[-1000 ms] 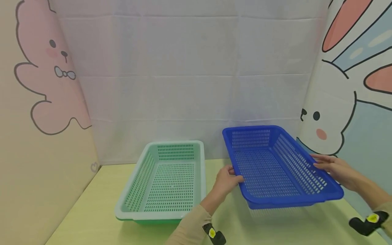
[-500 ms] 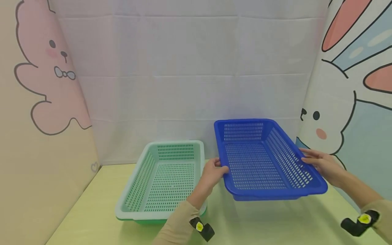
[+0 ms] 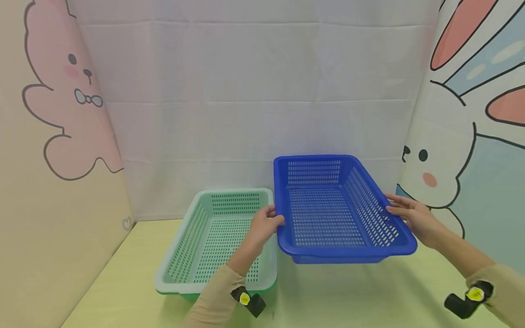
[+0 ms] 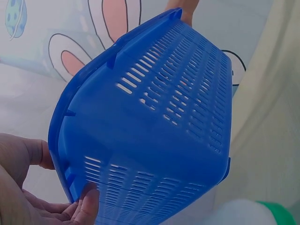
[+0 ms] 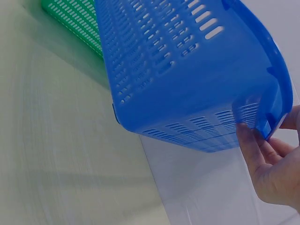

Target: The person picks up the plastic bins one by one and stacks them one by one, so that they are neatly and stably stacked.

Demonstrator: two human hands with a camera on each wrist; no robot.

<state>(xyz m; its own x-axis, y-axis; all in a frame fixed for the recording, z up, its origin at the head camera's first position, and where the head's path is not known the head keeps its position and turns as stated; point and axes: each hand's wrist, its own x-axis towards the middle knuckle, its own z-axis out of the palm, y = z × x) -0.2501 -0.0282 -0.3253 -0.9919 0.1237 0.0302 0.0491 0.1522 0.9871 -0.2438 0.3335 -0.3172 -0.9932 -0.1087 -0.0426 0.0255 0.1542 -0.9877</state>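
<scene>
Two hands grip the blue basket; only the wrist views show fingers against its outer walls.

Blue basket in the head view, displaced leftward and higher in the frame over the last second; its left rim, formerly slanting and well apart from the pale green basket, now runs more nearly vertical and lies in view just beside that basket's right rim. Left hand, shifted with it: earlier to the right of the pale green basket, now overlapping its right side, whose near right corner, formerly covered by the forearm, is exposed. Right hand, likewise moved left, with more of the right sleeve in view and a wider stretch of table uncovered beneath the forearm
</scene>
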